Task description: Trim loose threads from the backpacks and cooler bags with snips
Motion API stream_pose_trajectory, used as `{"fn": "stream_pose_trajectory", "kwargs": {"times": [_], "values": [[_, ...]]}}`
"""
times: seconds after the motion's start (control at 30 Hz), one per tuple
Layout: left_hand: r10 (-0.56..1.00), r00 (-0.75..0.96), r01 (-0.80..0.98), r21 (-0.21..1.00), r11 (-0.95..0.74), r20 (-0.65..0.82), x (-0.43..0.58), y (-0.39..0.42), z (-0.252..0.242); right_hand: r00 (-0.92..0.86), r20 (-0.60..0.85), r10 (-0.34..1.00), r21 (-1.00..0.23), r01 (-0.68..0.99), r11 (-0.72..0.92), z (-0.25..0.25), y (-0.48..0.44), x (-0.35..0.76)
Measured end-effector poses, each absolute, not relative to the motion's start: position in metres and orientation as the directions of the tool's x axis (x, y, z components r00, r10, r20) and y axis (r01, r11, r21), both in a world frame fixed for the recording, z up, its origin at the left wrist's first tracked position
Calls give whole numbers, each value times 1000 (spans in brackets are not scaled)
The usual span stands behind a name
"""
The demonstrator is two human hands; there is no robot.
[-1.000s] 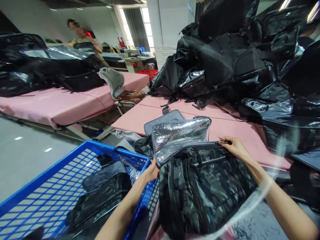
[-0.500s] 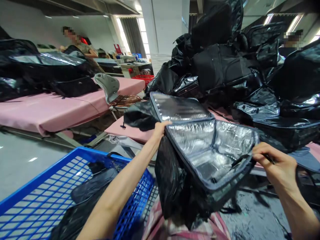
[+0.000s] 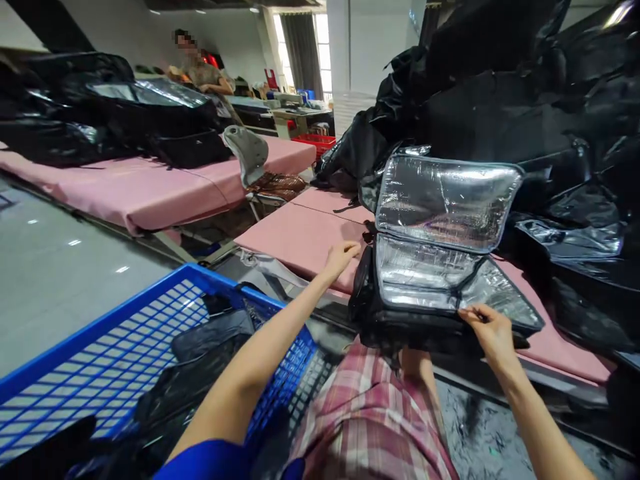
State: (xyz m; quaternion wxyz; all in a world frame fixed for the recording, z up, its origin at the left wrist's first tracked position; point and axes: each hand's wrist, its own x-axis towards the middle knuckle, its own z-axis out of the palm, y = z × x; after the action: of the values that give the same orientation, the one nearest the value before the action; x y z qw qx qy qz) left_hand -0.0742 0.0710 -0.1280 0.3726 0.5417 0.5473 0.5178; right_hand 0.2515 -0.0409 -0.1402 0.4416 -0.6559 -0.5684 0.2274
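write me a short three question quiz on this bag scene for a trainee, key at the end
1. True or false: the lid of the silver-lined bag is folded down flat over its opening.

2. Which hand touches the near rim of that bag?
A) left
B) right
C) both

3. Fill in the colour: the large basket at the lower left of the picture is ____.

Key
1. False: the lid stands up, showing the shiny lining.
2. B: the right hand has its fingers there.
3. Blue.
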Motion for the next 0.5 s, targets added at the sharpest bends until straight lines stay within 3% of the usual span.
{"fn": "stream_pose_trajectory", "kwargs": {"times": [0.13, 0.2, 0.27, 0.37, 0.5], "values": [[913, -297, 361, 918, -163, 279, -85, -5, -170, 395, 173, 902, -931, 364, 19, -124, -18, 258], [890, -202, 502, 824, -264, 408, -76, -25, -183, 439, 173, 882, -944, 328, 22, -117, -9, 259], [893, -55, 614, 720, -323, 448, -65, -28, -193, 442, 188, 877, -945, 324, 40, -115, -4, 258], [968, 9, 680, 708, -191, 252, -55, -12, -200, 416, 236, 878, -927, 367, 75, -120, -6, 253], [990, 67, 592, 804, 63, -126, -64, 4, -201, 235, 312, 921, -783, 612, 109, -138, -37, 241]]}}
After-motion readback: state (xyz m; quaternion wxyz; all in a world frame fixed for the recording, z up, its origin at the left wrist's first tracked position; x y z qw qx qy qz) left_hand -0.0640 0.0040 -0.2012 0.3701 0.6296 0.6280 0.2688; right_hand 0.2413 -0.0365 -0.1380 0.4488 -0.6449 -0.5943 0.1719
